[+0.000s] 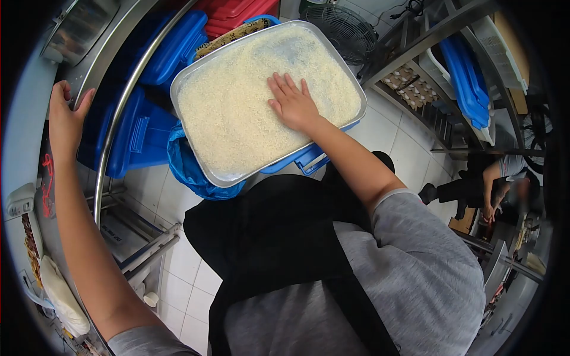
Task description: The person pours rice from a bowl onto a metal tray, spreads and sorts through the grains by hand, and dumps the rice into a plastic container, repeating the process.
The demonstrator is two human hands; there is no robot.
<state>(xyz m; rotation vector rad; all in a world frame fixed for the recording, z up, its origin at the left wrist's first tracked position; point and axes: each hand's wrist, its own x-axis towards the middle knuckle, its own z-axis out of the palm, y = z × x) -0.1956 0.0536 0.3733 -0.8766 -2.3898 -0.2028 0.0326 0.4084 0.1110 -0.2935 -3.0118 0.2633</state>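
Note:
A large metal tray [174, 95] is spread with pale off-white crumbs [228, 118], possibly breadcrumbs; the layer thins near the far right corner. My right hand [292, 105] lies on the crumbs right of the middle, palm down with fingers spread. The tray rests on a blue container [309, 159], and a blue plastic bag [189, 169] hangs at its left corner. At the left, my left hand [68, 115] grips the edge of a steel counter [98, 71], thumb on one side and fingers curled on the other.
Blue lidded bins [145, 130] stand left of the tray, behind a curved metal rail [110, 133]. A black fan [338, 32] is beyond it. Metal shelving [427, 47] holds egg trays [409, 86] on the right. Another person [499, 178] sits low at the far right.

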